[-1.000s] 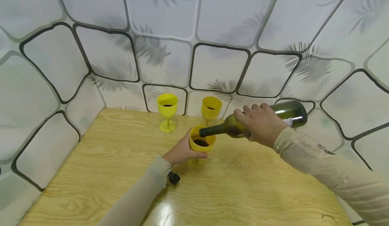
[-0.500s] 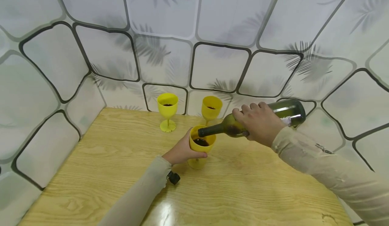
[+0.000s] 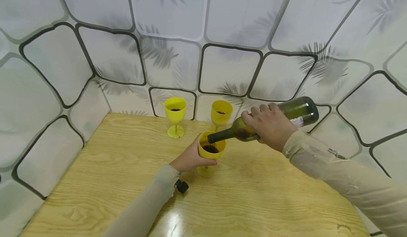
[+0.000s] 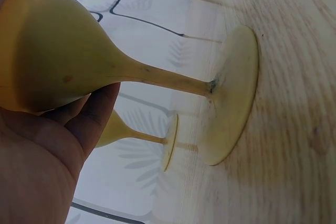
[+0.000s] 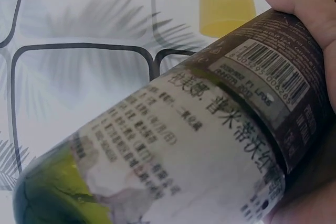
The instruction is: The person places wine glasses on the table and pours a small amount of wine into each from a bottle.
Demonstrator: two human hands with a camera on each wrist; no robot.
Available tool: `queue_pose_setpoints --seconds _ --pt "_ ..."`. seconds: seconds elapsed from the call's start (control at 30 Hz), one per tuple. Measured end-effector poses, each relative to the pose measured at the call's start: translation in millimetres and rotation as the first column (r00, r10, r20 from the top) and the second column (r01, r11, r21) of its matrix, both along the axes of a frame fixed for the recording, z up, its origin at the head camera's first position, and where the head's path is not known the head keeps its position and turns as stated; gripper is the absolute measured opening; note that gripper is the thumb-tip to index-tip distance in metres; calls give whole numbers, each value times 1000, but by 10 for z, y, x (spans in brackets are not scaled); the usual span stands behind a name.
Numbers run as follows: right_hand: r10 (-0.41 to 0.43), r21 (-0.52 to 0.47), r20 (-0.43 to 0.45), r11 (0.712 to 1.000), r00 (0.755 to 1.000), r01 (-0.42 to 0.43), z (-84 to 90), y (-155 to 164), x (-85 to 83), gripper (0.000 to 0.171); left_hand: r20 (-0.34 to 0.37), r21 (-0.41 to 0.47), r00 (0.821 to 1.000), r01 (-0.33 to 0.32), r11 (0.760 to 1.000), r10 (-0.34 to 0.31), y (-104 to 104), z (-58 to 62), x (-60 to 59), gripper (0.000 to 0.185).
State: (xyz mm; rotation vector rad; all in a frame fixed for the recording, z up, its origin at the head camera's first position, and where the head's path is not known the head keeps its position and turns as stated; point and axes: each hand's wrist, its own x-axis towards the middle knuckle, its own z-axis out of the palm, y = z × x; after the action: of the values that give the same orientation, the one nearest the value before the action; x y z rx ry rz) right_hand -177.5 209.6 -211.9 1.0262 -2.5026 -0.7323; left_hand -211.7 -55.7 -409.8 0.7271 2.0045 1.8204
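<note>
My left hand grips a yellow goblet around its bowl, thumb on the near side. In the left wrist view the goblet's round foot stands on the wooden table. Dark liquid lies in the bowl. A green glass wine bottle is held by my right hand, fingers wrapped over its body. It slants neck-down to the left, with its mouth inside the goblet's rim. The right wrist view shows the bottle's printed labels.
Behind, near the wall, stand two more yellow goblets with dark liquid: one at left, the other just behind the held goblet. A patterned wall borders the wooden table at the back and left.
The bottle's base has risen and shifted slightly left, so the bottle tilts more steeply with its mouth still at the goblet. My left hand and the goblet have stayed in place.
</note>
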Motion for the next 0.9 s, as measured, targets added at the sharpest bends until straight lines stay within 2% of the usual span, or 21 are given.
queue_pose_setpoints --seconds 0.23,0.73,0.9 --pt "-7 26 -7 1000 1000 7 19 -12 9 85 3 16 1000 9 1000 -9 5 16 9 83" --pt "25 82 -71 996 997 -19 39 -52 34 79 4 7 1000 5 1000 -5 1 -10 -7 88" --pt "29 87 -95 996 995 -21 62 -72 38 67 4 13 1000 7 1000 -7 5 -7 -8 89"
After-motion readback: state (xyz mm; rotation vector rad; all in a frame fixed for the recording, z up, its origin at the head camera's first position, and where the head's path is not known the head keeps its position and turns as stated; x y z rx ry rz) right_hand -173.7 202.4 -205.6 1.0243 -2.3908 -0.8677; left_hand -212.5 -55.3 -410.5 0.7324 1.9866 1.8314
